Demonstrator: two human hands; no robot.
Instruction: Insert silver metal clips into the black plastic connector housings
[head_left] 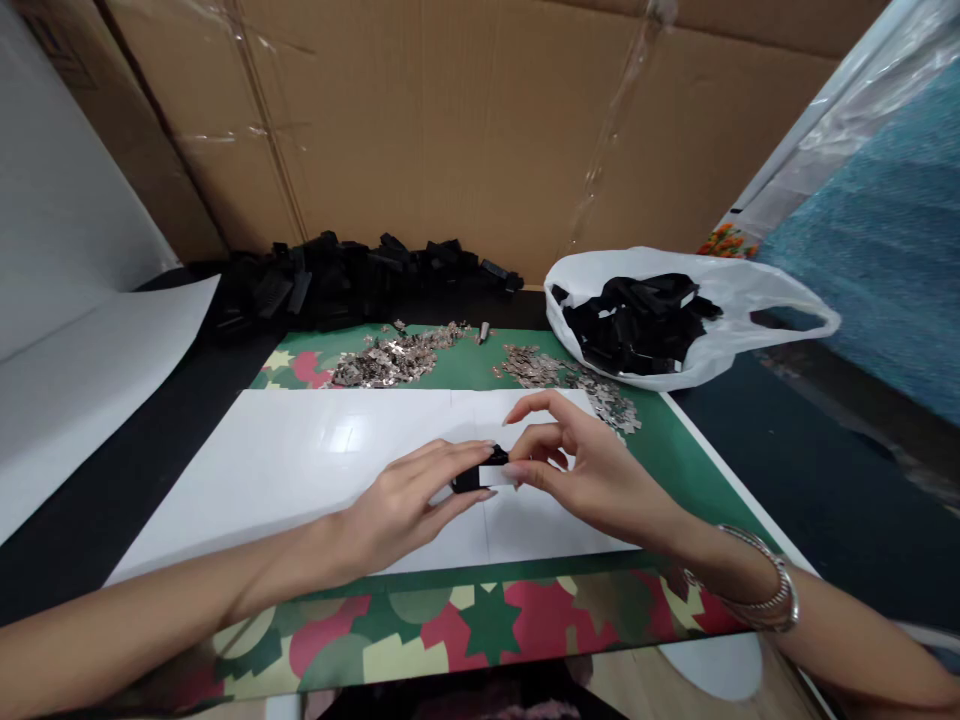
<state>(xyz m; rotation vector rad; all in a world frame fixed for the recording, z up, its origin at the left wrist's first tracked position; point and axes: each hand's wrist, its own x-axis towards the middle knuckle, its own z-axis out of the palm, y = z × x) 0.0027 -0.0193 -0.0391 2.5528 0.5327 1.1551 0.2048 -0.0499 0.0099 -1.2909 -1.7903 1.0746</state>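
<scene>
My left hand (420, 485) grips a small black block-like piece (466, 481) over the white sheet, fingers along its top and thumb underneath. A pale rectangle (493, 476) shows on the piece's near side; whether it is a label or a separate strip I cannot tell. At the right end of the piece my right hand (574, 455) is closed in a pinch, thumb and fingertips touching that end. What it pinches is hidden by the fingers. Behind the hands lie a heap of small shiny metal pieces (394, 358) and a second heap of metal pieces (531, 366).
The white sheet (300, 470) lies on a green patterned cover (420, 630). Many black parts (330, 280) are piled at the back left. A white plastic bag (739, 330) with black parts sits back right. A cardboard wall (450, 120) stands behind; blue wrapped material (877, 240) is at right.
</scene>
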